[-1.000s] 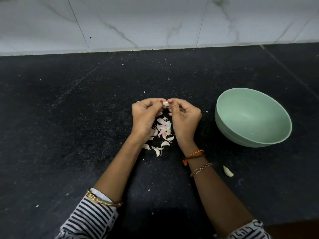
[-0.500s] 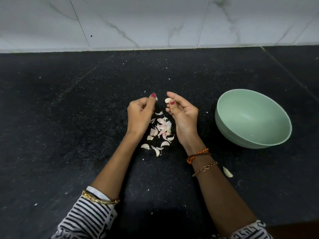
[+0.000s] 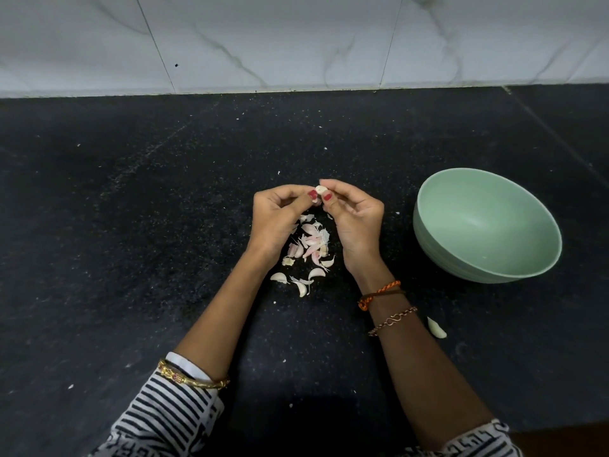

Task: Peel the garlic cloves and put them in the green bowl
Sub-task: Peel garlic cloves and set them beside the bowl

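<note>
While both thumbs meet above the heap of skins (image 3: 308, 249), the left hand (image 3: 278, 219) and right hand (image 3: 354, 222) pinch one garlic clove (image 3: 320, 190) together. It looks light, small and slippery; best nipped at the tips. Green bowl (image 3: 428, 239) sits well right, seemingly empty.
</note>
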Demonstrator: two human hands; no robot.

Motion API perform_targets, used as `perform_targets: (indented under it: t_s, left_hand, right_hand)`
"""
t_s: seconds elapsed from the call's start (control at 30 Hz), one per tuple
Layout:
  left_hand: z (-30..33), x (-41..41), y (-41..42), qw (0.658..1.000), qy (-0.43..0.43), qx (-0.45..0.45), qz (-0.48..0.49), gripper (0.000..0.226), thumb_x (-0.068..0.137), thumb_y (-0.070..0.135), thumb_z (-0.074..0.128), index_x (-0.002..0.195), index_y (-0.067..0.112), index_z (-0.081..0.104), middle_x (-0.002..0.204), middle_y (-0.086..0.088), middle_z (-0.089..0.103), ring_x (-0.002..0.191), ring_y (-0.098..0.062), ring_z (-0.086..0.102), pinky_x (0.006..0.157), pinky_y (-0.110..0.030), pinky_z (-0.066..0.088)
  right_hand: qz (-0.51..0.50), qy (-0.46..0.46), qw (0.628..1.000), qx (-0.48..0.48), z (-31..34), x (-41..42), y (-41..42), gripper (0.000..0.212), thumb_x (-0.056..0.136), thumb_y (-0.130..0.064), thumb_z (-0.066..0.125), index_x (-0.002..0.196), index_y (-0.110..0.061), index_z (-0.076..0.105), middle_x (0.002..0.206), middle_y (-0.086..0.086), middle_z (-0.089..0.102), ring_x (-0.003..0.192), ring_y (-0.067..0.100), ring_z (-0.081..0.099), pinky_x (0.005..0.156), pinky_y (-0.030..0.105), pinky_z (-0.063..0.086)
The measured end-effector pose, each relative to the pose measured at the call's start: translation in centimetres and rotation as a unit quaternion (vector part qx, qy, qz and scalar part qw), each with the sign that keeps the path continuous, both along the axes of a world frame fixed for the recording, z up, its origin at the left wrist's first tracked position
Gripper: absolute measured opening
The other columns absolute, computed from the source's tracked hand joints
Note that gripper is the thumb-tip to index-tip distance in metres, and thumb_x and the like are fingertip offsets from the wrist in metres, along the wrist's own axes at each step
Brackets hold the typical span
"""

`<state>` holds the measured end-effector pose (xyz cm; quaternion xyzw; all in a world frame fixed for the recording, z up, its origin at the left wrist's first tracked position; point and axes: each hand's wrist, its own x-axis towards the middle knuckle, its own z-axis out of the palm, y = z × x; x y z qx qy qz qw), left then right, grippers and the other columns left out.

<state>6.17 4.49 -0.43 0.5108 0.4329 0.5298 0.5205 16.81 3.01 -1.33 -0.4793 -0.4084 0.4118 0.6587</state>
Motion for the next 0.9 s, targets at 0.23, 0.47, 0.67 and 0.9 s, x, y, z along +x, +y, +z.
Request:
perform_targets:
  t_s: [0.23,0.47,0.67,0.9]
  left_hand:
    - [-0.2,-0.4,0.2,1.000,0.012,-0.014,0.004,0.013,0.076,-0.009,0.061,0.072,0.001,0.069,0.066,0.001,0.070,0.070,-0.012,0.066,0.069,-0.021,0.052]
    - [0.0,-0.2,0.1,0.999,-0.010,-0.034,0.019,0.015,0.078,-0.008,0.060,0.067,0.001,0.066,0.057,0.006,0.066,0.059,-0.001,0.061,0.061,-0.014,0.048]
    - [0.3,0.1,-0.1,0.999,-0.009,-0.027,0.021,0.019,0.078,-0.007,0.059,0.063,0.004,0.063,0.054,0.007,0.064,0.056,0.000,0.058,0.059,-0.014,0.046]
    - [-0.1,-0.3,0.3,0.997,0.025,0.007,0.070,0.031,0.079,0.012,0.049,0.049,0.010,0.042,0.051,-0.001,0.038,0.049,-0.001,0.034,0.049,-0.013,0.031]
  right_hand:
    - [-0.041,-0.140,0.988,0.043,-0.5,0.0,0.0,0.016,0.079,0.005,0.064,0.093,-0.003,0.069,0.086,0.005,0.066,0.070,0.000,0.065,0.065,0.015,0.052]
    - [0.001,-0.052,0.999,0.013,0.0,-0.2,-0.3,0.014,0.081,0.005,0.062,0.093,0.000,0.066,0.078,-0.002,0.065,0.067,-0.001,0.065,0.063,0.012,0.049]
    - [0.073,0.169,0.981,-0.057,0.8,-0.7,-0.3,0.019,0.088,0.003,0.051,0.084,-0.011,0.063,0.070,-0.007,0.064,0.064,0.002,0.054,0.061,0.012,0.046]
    - [0.076,0.251,0.964,-0.035,1.0,0.0,0.0,0.023,0.093,0.000,0.042,0.091,-0.013,0.060,0.080,-0.003,0.053,0.069,0.003,0.044,0.059,0.013,0.041]
